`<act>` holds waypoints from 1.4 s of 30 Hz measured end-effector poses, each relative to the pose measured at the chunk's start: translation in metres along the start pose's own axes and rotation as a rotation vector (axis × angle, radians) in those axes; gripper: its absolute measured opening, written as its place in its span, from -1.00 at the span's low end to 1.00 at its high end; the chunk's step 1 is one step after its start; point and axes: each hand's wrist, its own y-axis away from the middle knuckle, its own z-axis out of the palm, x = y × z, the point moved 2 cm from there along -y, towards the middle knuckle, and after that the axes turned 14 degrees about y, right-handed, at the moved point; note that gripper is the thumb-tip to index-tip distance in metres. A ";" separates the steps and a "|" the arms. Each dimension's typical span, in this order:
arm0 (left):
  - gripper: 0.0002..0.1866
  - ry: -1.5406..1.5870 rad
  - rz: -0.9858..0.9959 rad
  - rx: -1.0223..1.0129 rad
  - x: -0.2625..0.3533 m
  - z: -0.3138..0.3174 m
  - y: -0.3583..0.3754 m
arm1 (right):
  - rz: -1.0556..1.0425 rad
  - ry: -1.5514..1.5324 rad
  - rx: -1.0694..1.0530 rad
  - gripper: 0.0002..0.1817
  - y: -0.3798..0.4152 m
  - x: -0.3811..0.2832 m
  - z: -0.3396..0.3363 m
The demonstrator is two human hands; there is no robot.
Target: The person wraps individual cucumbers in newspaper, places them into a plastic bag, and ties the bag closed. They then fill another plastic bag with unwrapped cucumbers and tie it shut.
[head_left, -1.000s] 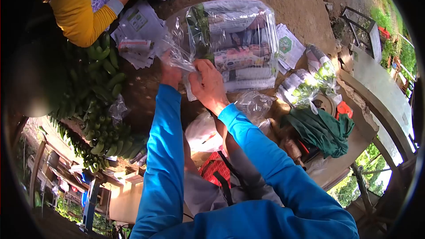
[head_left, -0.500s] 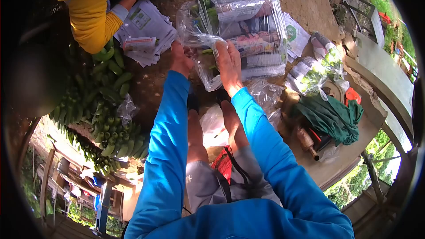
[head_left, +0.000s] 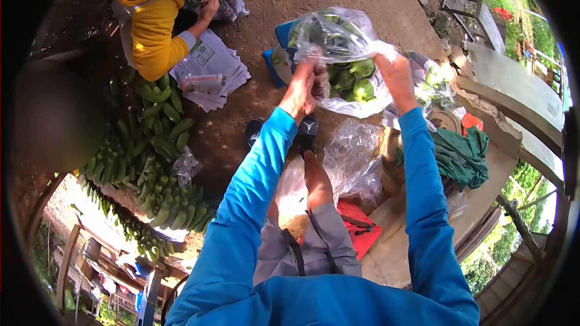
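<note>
A clear plastic bag (head_left: 338, 42) hangs between my hands, its mouth spread wide toward me. Inside it are round green vegetables (head_left: 362, 79), and darker contents show through the plastic farther up. My left hand (head_left: 305, 81) is closed on the left side of the bag's rim. On the right side, my right hand (head_left: 396, 78) grips the rim, its fingers partly covered by plastic. Just left of the bag, a blue object with a round dial (head_left: 281, 63) is partly hidden behind it.
At the upper left a person in a yellow sleeve (head_left: 158, 36) touches another filled bag (head_left: 226, 3). Papers (head_left: 208, 72) lie below that arm. Piled green bananas (head_left: 160, 139) fill the left. A green cloth (head_left: 459, 157) and loose plastic (head_left: 353, 163) are at the right.
The bag now shows its open mouth and round green vegetables instead of wrapped rolls. My hands have moved apart and rightward. The blue object has come into view, and the other person's hand is on a bag.
</note>
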 end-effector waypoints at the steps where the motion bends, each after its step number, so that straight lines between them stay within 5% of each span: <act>1: -0.64 -0.064 0.019 0.021 -0.008 0.017 0.010 | 0.115 -0.031 0.010 -0.63 0.014 -0.044 -0.032; 4: -0.71 -0.589 0.288 -0.223 -0.014 0.055 0.050 | 0.183 0.135 -0.082 -0.72 0.012 -0.014 -0.068; 6: -0.78 -0.310 -0.087 -0.282 -0.020 0.054 0.067 | 0.117 0.135 -0.050 -0.70 0.034 -0.004 -0.074; 8: -0.77 -0.275 -0.129 -0.315 -0.032 0.040 0.090 | 0.205 -0.064 -0.040 -0.70 0.071 -0.024 -0.079; 9: -0.81 -0.392 0.112 -0.264 -0.032 0.044 0.120 | 0.353 -0.267 -0.076 -0.71 0.093 -0.053 -0.077; 10: -0.58 -0.514 0.352 -0.213 -0.032 0.044 0.142 | 0.218 -0.268 -0.083 -0.72 0.109 -0.059 -0.074; 11: -0.65 -0.813 0.825 -0.316 -0.032 0.038 0.157 | 0.280 -0.504 -0.304 -0.77 0.125 -0.048 -0.072; 12: -0.71 -1.104 1.301 -0.417 -0.040 0.026 0.172 | 0.332 -0.527 -0.195 -0.81 0.144 -0.062 -0.064; 14: -0.84 -0.956 0.940 -0.155 -0.071 -0.030 0.191 | 0.268 -0.521 -0.308 -0.70 0.164 -0.081 -0.053; 15: -0.84 -0.962 0.944 -0.136 -0.075 -0.034 0.207 | 0.267 -0.535 -0.419 -0.66 0.174 -0.077 -0.043; 17: -0.89 0.125 0.175 -0.044 -0.086 -0.047 0.218 | 0.200 -0.418 -0.412 -0.64 0.185 -0.086 -0.024; 20: -0.89 -0.011 0.311 0.249 -0.101 -0.071 0.211 | 0.234 -0.371 -0.662 -0.64 0.207 -0.048 0.032; 24: -0.69 -0.042 0.285 0.352 -0.107 -0.123 0.195 | 0.078 -0.171 -0.618 -0.64 0.256 0.023 0.139; 27: -0.66 -0.030 0.249 0.529 -0.118 -0.173 0.182 | 0.119 -0.538 -0.586 -0.61 0.299 0.061 0.204; 29: -0.69 -0.036 0.265 0.551 -0.134 -0.220 0.167 | -0.769 0.755 -0.482 -0.45 0.318 0.081 0.239; 30: -0.69 -0.044 0.270 0.600 -0.141 -0.236 0.159 | -0.646 0.842 -0.866 -0.44 0.310 0.074 0.239; 32: -0.69 -0.052 0.231 0.622 -0.152 -0.260 0.141 | 0.477 0.190 -1.210 -0.48 0.293 0.078 0.251; 36: -0.59 -0.146 0.176 0.655 -0.187 -0.315 0.124 | 0.332 -0.131 -0.851 -0.42 0.333 0.135 0.286; 37: -0.50 -0.312 0.085 0.574 -0.193 -0.342 0.116 | 0.425 0.189 -1.011 -0.34 0.283 0.049 0.227; 42: -0.43 -0.453 0.073 0.597 -0.190 -0.361 0.102 | 0.378 0.217 -0.900 -0.39 0.321 0.126 0.312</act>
